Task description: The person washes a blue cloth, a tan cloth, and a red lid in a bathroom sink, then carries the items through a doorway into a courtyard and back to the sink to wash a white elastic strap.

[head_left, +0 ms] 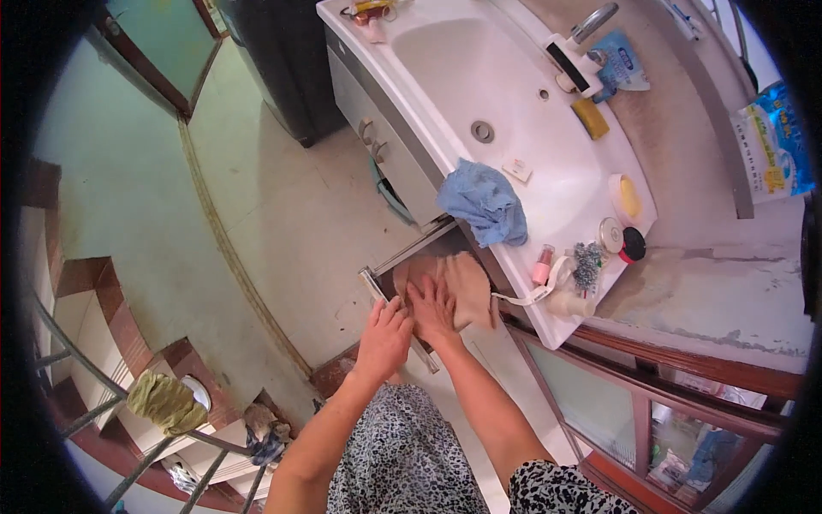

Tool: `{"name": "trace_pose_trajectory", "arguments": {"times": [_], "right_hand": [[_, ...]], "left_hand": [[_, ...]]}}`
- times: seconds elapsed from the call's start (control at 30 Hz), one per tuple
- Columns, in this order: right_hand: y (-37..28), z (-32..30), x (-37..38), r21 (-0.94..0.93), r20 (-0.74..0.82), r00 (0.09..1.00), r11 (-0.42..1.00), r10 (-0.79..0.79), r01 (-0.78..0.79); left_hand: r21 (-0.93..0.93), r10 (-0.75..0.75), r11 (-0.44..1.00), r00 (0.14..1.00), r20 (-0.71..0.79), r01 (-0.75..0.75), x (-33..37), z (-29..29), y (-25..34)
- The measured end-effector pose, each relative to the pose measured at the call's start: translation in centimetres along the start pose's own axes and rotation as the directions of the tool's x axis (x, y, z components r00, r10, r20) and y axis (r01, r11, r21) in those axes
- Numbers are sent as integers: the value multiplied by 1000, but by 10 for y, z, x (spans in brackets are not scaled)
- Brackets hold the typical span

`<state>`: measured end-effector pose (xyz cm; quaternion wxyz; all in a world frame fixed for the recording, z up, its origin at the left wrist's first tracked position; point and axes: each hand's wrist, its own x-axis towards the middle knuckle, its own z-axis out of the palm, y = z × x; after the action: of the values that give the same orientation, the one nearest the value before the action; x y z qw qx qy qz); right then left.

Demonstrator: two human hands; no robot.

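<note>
A pulled-out drawer [370,278] below the washbasin counter holds a tan cloth [471,291], which bulges up past the drawer's side. My right hand [433,310] lies on this cloth with fingers spread, pressing flat on it. To its left, my left hand [385,336] is bent over the drawer's front edge, its fingers closed against it. The fingertips are partly hidden at the edge. On the counter rim above the drawer hangs a crumpled blue cloth [484,201].
The white washbasin [462,68] has a tap [591,26] and a yellow sponge [589,118]. A pink bottle [543,265], round jars and a white cord [527,298] crowd the counter's near corner. A metal stair railing [81,360] with a green cloth [167,403] stands at left.
</note>
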<state>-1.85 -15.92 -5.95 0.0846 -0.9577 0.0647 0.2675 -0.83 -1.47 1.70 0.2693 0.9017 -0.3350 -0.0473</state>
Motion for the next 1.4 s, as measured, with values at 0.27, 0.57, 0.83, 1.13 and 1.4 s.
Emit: {"name": "trace_pose_trajectory", "arguments": {"times": [0.27, 0.57, 0.83, 1.13, 1.4], "right_hand": [[42, -57, 59, 530, 150, 902, 737, 404, -419], [39, 16, 21, -21, -306, 859, 905, -411, 426], [55, -49, 31, 71, -93, 959, 962, 269, -263], [-2, -27, 14, 253, 341, 940, 964, -13, -78], [-4, -10, 32, 475, 78, 962, 859, -260, 194]], "left_hand": [[-62, 47, 997, 996, 80, -42, 10, 7, -3], [-96, 12, 995, 993, 122, -1, 2, 9, -6], [-19, 55, 998, 990, 128, -53, 2, 6, -7], [-53, 11, 999, 990, 138, -4, -10, 12, -13], [-87, -14, 996, 996, 85, 21, -13, 14, -11]]}}
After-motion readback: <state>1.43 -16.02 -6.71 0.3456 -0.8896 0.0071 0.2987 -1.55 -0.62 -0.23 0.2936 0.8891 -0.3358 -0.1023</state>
